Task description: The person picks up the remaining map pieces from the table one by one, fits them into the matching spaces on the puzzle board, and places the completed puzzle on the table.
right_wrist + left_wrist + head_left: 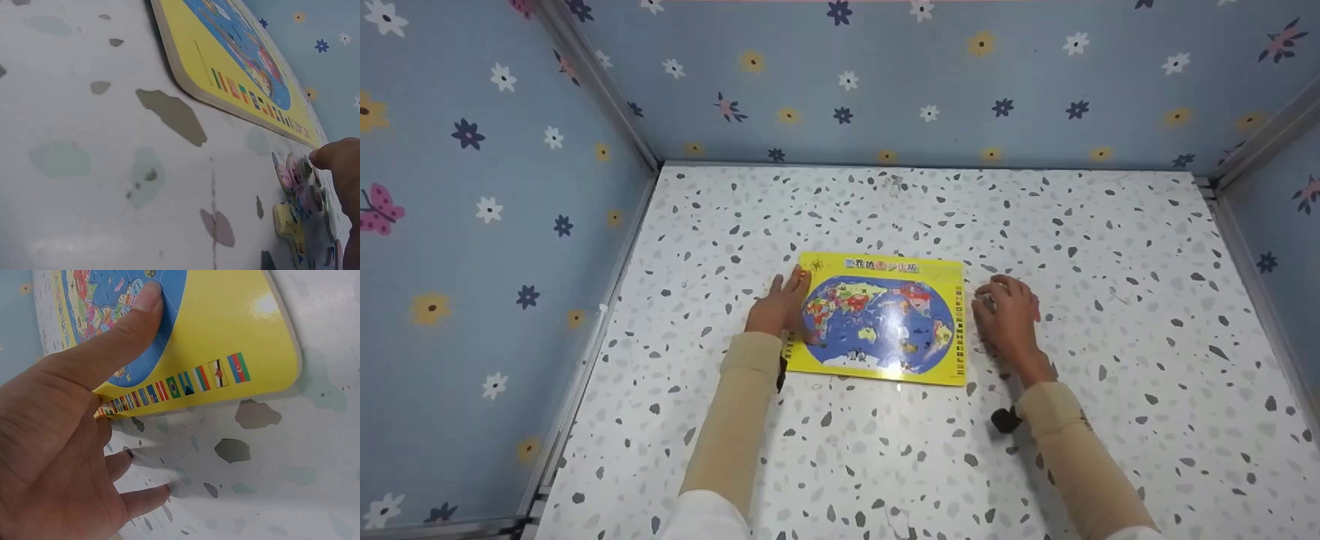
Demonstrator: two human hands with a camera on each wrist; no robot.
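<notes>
A yellow-bordered world map puzzle board [877,370] lies flat on the speckled table, with a blue oval map and small flags along its sides. At its left edge is my left hand [781,306]. In the left wrist view its thumb [129,334] rests on top of the map, while the other fingers extend beside the board and touch the table. Right of the board, my right hand [1011,319] curls over a cluster of small colourful puzzle pieces [289,219], pink, yellow and green among them. A red bit [1037,309] shows beside its fingers; the palm hides the others.
The white table [900,450] has grey speckles. Blue panels with printed flowers stand along the back [885,82], the left [487,300] and the right [1271,225]. A black strap end [1005,420] hangs by the right wrist.
</notes>
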